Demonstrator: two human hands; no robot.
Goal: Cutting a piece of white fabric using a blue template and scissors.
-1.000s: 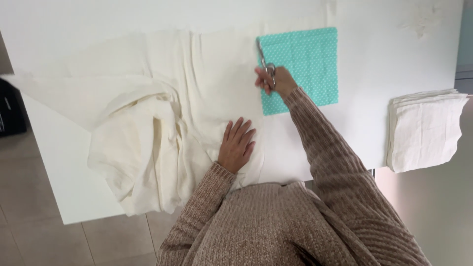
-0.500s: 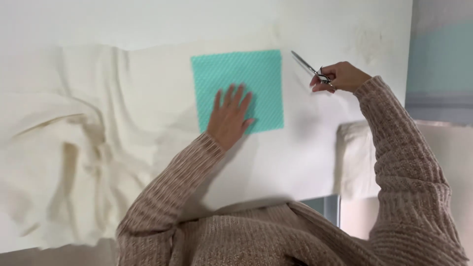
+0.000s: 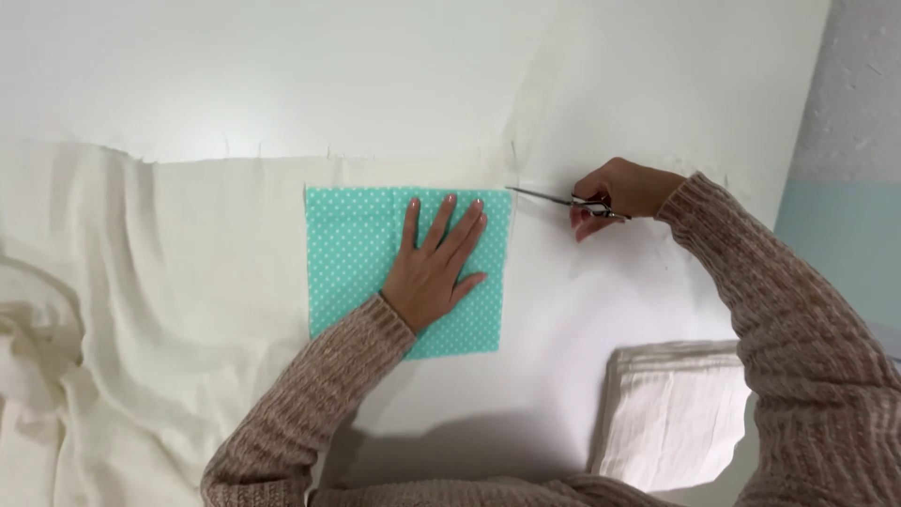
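Carefully cutting beside the teal square

We are pressing our left hand (image 3: 434, 268) flat, fingers spread, on the teal dotted fabric square (image 3: 357, 253), which is lying on the cream cloth (image 3: 188, 282) spread over the white counter (image 3: 282, 75). Our right hand (image 3: 624, 192) is closing its grip around the handles of the scissors (image 3: 563, 199), whose tip is pointing at the square's upper right corner. For a clean cut we are judging it best to be keeping the palm firm, the cloth smooth, and the blades running just beside the square's edge. A folded pale cloth stack (image 3: 671, 413) is sitting near the counter's edge.
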